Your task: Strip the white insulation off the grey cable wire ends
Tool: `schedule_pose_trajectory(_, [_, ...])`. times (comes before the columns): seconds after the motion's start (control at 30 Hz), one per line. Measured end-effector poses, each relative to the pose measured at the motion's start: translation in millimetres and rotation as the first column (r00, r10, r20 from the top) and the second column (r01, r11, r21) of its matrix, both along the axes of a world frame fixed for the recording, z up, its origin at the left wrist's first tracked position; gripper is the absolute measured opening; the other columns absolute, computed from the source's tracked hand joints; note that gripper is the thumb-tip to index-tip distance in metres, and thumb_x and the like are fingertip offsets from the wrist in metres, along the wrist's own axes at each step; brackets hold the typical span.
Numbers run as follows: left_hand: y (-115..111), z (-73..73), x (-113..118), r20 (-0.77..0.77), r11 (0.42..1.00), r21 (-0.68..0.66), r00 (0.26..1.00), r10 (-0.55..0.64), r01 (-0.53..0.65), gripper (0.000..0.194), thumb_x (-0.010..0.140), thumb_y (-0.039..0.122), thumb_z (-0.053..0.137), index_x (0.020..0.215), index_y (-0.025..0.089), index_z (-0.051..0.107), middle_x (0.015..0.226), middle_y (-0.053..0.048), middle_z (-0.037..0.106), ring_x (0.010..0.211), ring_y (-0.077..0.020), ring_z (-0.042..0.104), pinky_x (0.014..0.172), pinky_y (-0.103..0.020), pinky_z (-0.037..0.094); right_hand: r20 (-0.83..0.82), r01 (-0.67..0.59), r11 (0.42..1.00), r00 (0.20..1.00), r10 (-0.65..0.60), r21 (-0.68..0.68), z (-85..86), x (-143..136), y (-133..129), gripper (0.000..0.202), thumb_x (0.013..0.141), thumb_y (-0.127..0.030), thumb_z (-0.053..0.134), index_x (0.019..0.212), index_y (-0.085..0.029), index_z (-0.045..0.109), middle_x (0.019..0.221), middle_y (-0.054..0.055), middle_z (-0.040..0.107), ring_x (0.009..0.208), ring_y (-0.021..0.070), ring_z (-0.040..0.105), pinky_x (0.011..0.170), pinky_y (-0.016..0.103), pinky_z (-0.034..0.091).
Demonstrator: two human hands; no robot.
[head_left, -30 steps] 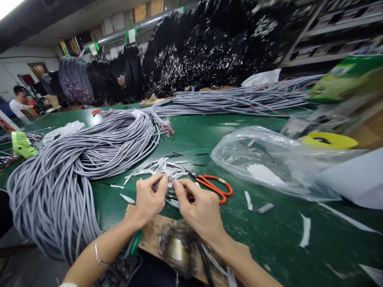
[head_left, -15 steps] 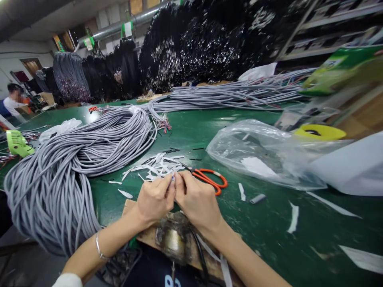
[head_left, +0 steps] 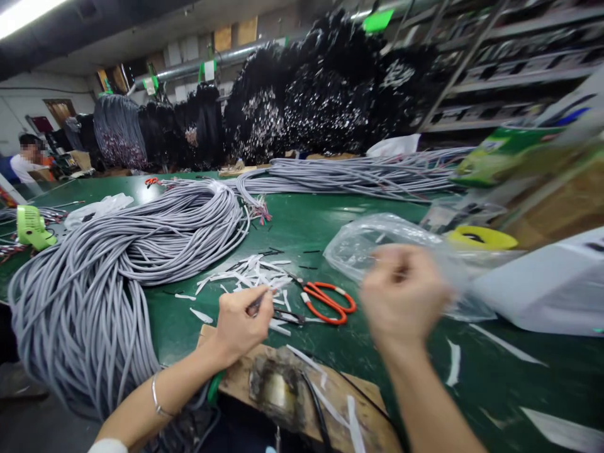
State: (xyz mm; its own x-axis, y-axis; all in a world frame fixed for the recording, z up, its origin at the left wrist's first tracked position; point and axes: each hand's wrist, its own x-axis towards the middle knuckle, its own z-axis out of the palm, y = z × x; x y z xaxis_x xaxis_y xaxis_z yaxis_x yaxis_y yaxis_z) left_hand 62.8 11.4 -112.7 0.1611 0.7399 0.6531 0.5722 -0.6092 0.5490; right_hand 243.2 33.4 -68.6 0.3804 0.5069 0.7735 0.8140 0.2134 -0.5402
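My left hand [head_left: 245, 321] is closed in a pinch above the wooden block, with a dark bit showing between thumb and fingers that I cannot make out. To the right, my right hand [head_left: 406, 292] is raised in front of the clear plastic bag [head_left: 349, 248], blurred, its fingers curled in; what they hold, if anything, is hidden. Between the hands lie orange-handled scissors [head_left: 330, 303] with their blades apart. White strips [head_left: 255, 270] are heaped just beyond my left hand. A metal fixture [head_left: 278, 387] sits on the wooden block [head_left: 236, 377] below.
A thick coil of grey cables [head_left: 179, 233] covers the left of the green table [head_left: 302, 211]. More grey cables [head_left: 349, 176] run along the back. At the right are a yellow ring-shaped item [head_left: 481, 237] and a white bag [head_left: 547, 283]. A small green fan [head_left: 33, 226] stands far left, near another person [head_left: 28, 163].
My hands were together at the fingertips; now my right hand has moved away to the right and up. My left hand stays pinched nearly in place. The scissors are now fully uncovered.
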Motion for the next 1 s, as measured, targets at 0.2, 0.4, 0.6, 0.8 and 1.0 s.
schedule_pose_trajectory(0.2, [12,6.9,-4,0.271,0.95,-0.306,0.952,0.143,-0.055,0.031,0.079,0.03,0.047,0.067,0.009,0.067,0.047,0.001,0.045,0.042,-0.0065,0.032,0.041,-0.019,0.026,0.093,-0.441,0.892,0.888,0.45,-0.103,-33.7,-55,-13,0.029,0.084,-0.027,0.042,0.061,-0.016,0.056,0.04,-0.006,0.043,0.031,0.0063,0.038,0.036,0.017,0.029])
schedule_pose_trajectory(0.4, [10,7.0,0,0.255,0.947,-0.311,0.953,0.162,-0.078,0.029,0.077,0.03,0.049,0.067,0.01,0.068,0.05,0.0,0.051,0.044,-0.0075,0.035,0.043,-0.019,0.029,0.138,-0.521,0.842,0.832,0.538,-0.141,-37.8,-61,-17,0.03,0.086,-0.023,0.039,0.061,-0.016,0.054,0.04,-0.006,0.042,0.03,0.0056,0.037,0.036,0.017,0.028])
schedule_pose_trajectory(0.6, [9,6.8,1,0.201,0.967,-0.235,0.969,0.146,-0.096,0.029,0.078,0.028,0.048,0.065,0.011,0.067,0.047,0.001,0.05,0.042,-0.0069,0.035,0.041,-0.019,0.03,0.149,-0.491,0.864,0.852,0.502,-0.107,-38.6,-60,-17,0.031,0.087,-0.024,0.039,0.062,-0.015,0.054,0.038,-0.007,0.041,0.029,0.0053,0.035,0.035,0.017,0.026])
schedule_pose_trajectory(0.8, [9,4.6,1,0.095,0.987,-0.06,0.984,0.153,-0.148,0.024,0.079,0.021,0.049,0.069,0.011,0.068,0.049,0.0,0.057,0.038,-0.007,0.041,0.041,-0.019,0.033,0.22,-0.474,0.876,0.848,0.482,-0.09,-38.1,-63,-20,0.033,0.088,-0.022,0.037,0.063,-0.014,0.055,0.039,-0.005,0.045,0.029,0.0052,0.039,0.036,0.017,0.028])
schedule_pose_trajectory(1.0, [3,-0.3,5,-0.149,0.916,0.382,0.969,0.196,-0.127,0.02,0.079,0.014,0.048,0.072,0.009,0.066,0.047,-0.001,0.059,0.036,-0.0085,0.047,0.04,-0.021,0.035,0.375,-0.334,0.934,0.856,0.356,-0.125,-43.7,-61,-19,0.039,0.091,-0.02,0.028,0.064,-0.013,0.056,0.045,0.001,0.054,0.034,0.009,0.049,0.04,0.02,0.031])
